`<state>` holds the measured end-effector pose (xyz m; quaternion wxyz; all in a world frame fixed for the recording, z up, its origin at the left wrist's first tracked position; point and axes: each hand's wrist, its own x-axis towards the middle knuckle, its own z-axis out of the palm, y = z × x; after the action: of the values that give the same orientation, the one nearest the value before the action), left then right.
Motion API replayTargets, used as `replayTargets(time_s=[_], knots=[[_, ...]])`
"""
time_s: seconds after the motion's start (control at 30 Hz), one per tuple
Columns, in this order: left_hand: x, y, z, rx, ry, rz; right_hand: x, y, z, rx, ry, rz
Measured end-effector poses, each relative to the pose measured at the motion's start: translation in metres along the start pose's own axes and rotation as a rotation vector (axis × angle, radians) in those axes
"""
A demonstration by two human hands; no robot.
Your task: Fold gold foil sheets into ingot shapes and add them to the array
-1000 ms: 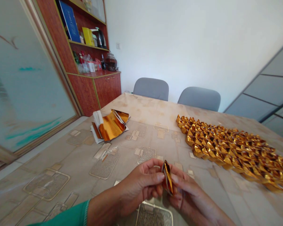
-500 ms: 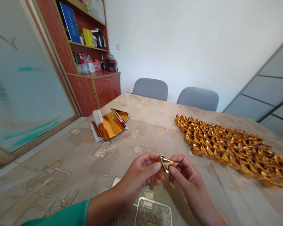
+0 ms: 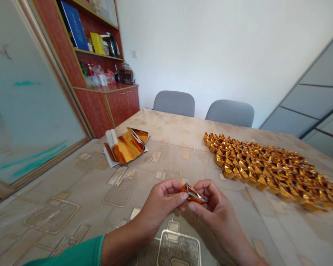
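Observation:
A small folded piece of gold foil paper (image 3: 192,193) is pinched between both my hands above the near part of the table. My left hand (image 3: 162,203) grips its left end with thumb and fingers closed. My right hand (image 3: 211,207) pinches its right end from below and beside. Many finished gold foil ingots (image 3: 266,170) lie in tight rows on the table to the right. A stack of flat gold foil sheets (image 3: 126,147) with white backing sits at the far left of the table.
The table (image 3: 80,192) has a beige patterned cover. Two grey chairs (image 3: 174,102) stand at its far side. A red-brown cabinet (image 3: 111,99) with bottles and a kettle is at the back left, beside a frosted glass panel (image 3: 22,111).
The foil piece has turned from upright to lying nearly flat between my fingers. Both hands have shifted slightly up and away from me.

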<state>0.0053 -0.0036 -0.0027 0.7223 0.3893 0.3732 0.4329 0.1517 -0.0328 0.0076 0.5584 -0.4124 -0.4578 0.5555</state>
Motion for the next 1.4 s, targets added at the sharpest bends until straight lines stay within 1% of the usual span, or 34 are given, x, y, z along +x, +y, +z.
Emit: replayTargets(time_s=[0.07, 0.13, 0.27, 0.37, 0.43, 0.67, 0.83, 1.0, 1.07, 1.17, 1.2, 1.27, 1.33, 1.4], knots=[[0.000, 0.000, 0.000, -0.023, 0.023, -0.015, -0.001, -0.003, 0.000, 0.000, 0.002, 0.001], [-0.001, 0.000, 0.000, -0.024, 0.048, -0.014, -0.001, -0.004, 0.000, -0.029, 0.033, -0.011], [-0.003, 0.001, 0.001, -0.011, 0.045, -0.009, -0.001, -0.001, -0.002, -0.166, 0.107, -0.026], [-0.004, 0.000, 0.001, 0.015, 0.037, -0.027, -0.002, 0.004, -0.004, -0.252, 0.107, -0.043], [-0.003, -0.002, 0.000, -0.005, 0.044, -0.053, -0.003, 0.005, -0.003, -0.283, 0.092, -0.056], [-0.002, -0.005, 0.000, -0.231, 0.061, -0.148, 0.000, 0.001, 0.002, -0.210, 0.134, -0.076], [-0.003, -0.006, 0.002, -0.260, 0.108, -0.213, 0.000, 0.003, 0.003, -0.261, 0.160, -0.073], [-0.003, -0.005, 0.004, -0.268, 0.062, -0.236, -0.001, 0.004, 0.007, -0.319, 0.180, -0.094], [-0.003, -0.004, 0.004, -0.275, 0.040, -0.235, -0.002, 0.003, 0.008, -0.284, 0.159, -0.096], [-0.002, -0.001, 0.001, -0.316, -0.021, -0.246, -0.003, 0.001, 0.004, -0.100, 0.042, -0.046], [-0.002, 0.001, 0.000, -0.330, -0.053, -0.245, -0.003, 0.000, 0.002, -0.013, 0.002, -0.003], [-0.002, 0.005, -0.002, -0.348, -0.134, -0.223, -0.003, 0.000, -0.003, 0.157, -0.037, 0.112], [-0.003, 0.009, -0.004, -0.342, -0.229, -0.197, -0.002, 0.002, -0.007, 0.286, -0.058, 0.245], [-0.005, 0.012, -0.004, -0.311, -0.310, -0.190, -0.003, 0.003, -0.009, 0.385, -0.114, 0.359]])
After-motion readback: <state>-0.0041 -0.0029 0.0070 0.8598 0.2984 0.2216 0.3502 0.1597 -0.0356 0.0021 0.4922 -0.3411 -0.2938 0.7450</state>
